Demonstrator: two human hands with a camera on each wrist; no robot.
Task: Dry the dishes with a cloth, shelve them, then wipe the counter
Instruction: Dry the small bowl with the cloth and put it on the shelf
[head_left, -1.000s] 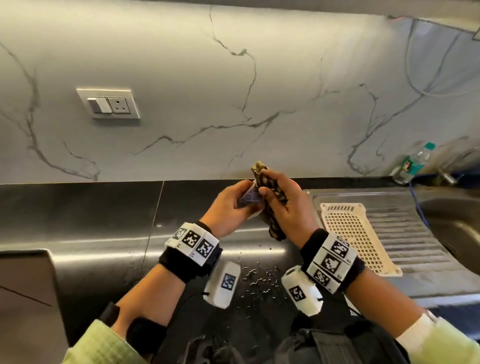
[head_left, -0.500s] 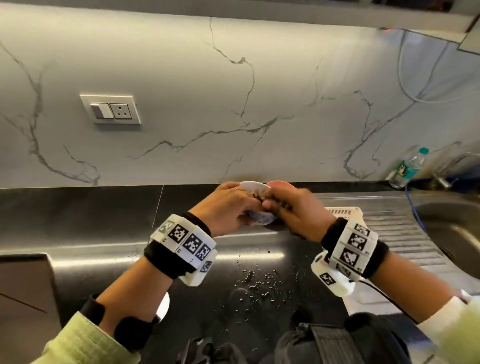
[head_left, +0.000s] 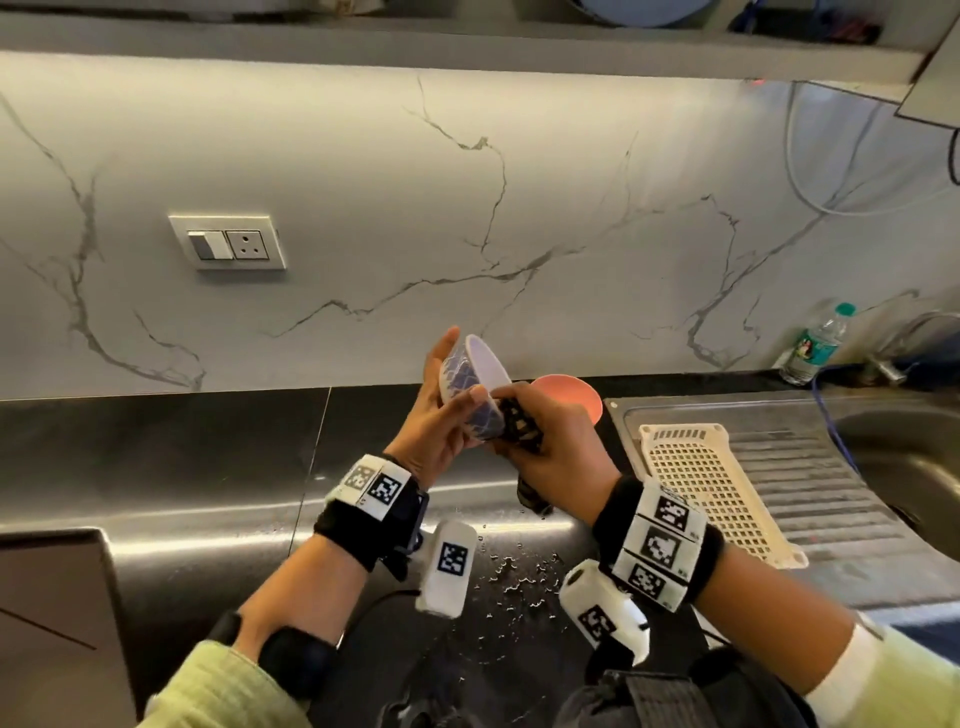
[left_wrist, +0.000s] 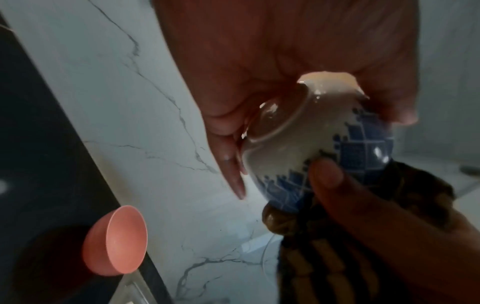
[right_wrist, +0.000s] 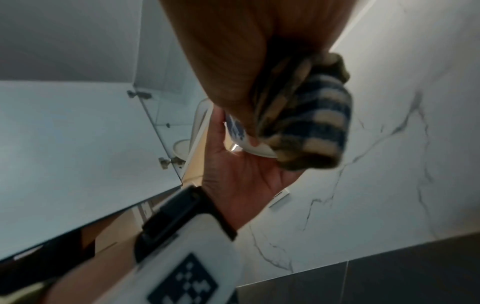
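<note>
A small white bowl with a blue pattern (head_left: 475, 384) is tipped on its side above the dark counter (head_left: 208, 467), and my left hand (head_left: 439, 410) grips it by its base and wall. In the left wrist view the bowl's foot ring (left_wrist: 283, 123) faces the camera. My right hand (head_left: 550, 441) grips a bunched dark-and-tan checked cloth (head_left: 519, 428) and presses it against the bowl's lower outer side (right_wrist: 241, 139). The cloth (right_wrist: 311, 123) hides that part of the bowl. A pink bowl (head_left: 574, 397) stands on the counter just behind my right hand.
A cream perforated tray (head_left: 701, 493) lies on the steel drainboard (head_left: 831, 467), with the sink (head_left: 914, 452) and a water bottle (head_left: 818, 338) at the far right. Water drops (head_left: 519, 571) spot the counter under my wrists. A shelf (head_left: 467, 47) runs overhead and a wall socket (head_left: 228, 244) is at left.
Both hands have lifted the bowl higher and turned it onto its side. The cloth has moved from the bowl's top to its lower outer wall. The pink bowl now shows behind.
</note>
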